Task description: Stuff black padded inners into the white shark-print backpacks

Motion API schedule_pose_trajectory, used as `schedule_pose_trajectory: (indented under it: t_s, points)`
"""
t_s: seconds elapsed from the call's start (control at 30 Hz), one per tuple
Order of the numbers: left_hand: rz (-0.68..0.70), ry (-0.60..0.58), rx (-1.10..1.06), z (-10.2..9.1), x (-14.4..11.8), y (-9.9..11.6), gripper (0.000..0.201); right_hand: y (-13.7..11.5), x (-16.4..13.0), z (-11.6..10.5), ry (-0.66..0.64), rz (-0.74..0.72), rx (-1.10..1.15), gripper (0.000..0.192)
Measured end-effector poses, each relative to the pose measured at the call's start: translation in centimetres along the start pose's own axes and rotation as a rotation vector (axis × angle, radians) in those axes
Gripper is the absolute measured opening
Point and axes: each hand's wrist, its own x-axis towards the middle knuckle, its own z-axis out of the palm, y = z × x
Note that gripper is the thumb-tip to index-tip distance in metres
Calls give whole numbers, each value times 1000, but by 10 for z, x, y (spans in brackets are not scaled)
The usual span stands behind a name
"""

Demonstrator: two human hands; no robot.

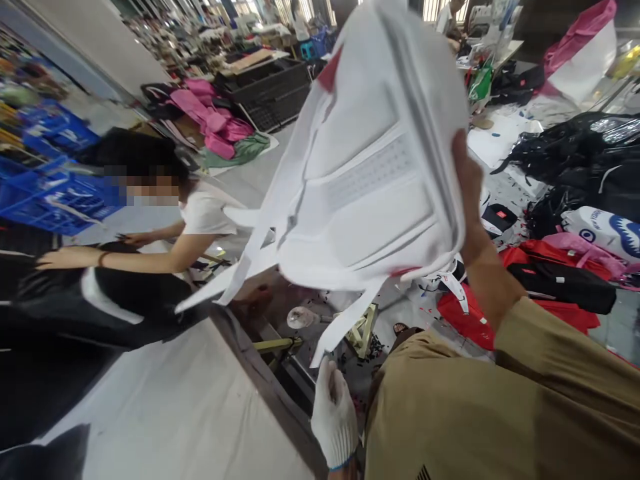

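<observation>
A white backpack [370, 193] with dangling straps is raised in front of me, slightly blurred. My right hand [467, 183] grips its right edge, and the bag hides part of the fingers. Below the bag, my left hand [334, 413] wears a white knitted glove, with thumb and fingers curled together. Its fingertips are close to the end of a hanging white strap [345, 323]; whether they pinch it or something small is unclear.
At left, a co-worker [205, 217] handles a black bag [125, 287] at a white-topped table [200, 400]. Blue crates [60, 193] stand behind. Red bags [465, 313] and black bags [600, 153] lie on the floor at right. A pink pile [215, 120] is farther back.
</observation>
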Motion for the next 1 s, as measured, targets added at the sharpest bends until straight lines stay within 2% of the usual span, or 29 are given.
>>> schedule_pose_trajectory:
  t_s: [0.1,0.13,0.2,0.23,0.3,0.4,0.5,0.53,0.6,0.7,0.8,0.93,1.0]
  points:
    - [-58,-133,23,24,7,-35,56,5,28,-50,219,-200,-84,71]
    - [-72,-177,22,30,7,-42,55,11,33,-63,233,-287,-195,71]
    - [-113,-250,58,43,6,-47,48,36,39,-80,171,-423,-499,78]
    - [-140,-287,97,48,6,-44,45,56,41,-84,97,-449,-658,83]
    - [-182,-375,172,58,7,-33,40,111,42,-79,-98,-437,-929,90]
    - [-191,-488,207,69,13,-13,38,218,30,-57,-446,-320,-1129,76]
    - [-198,-502,199,73,18,0,37,317,0,-34,-793,13,-1302,54]
    - [-212,-494,196,73,18,2,36,342,-12,-28,-854,75,-1315,46]
    - [-239,-475,180,72,16,4,35,375,-35,-18,-913,143,-1324,40]
    - [-297,-445,173,69,7,5,35,395,-56,-4,-912,143,-1315,48]
    - [-383,-412,199,69,-2,3,34,400,-54,3,-901,148,-1315,53]
    - [-434,-361,160,74,-8,-4,33,402,-41,-2,-910,168,-1331,49]
    - [-438,-314,85,77,-14,-5,31,393,-46,-9,-897,217,-1308,43]
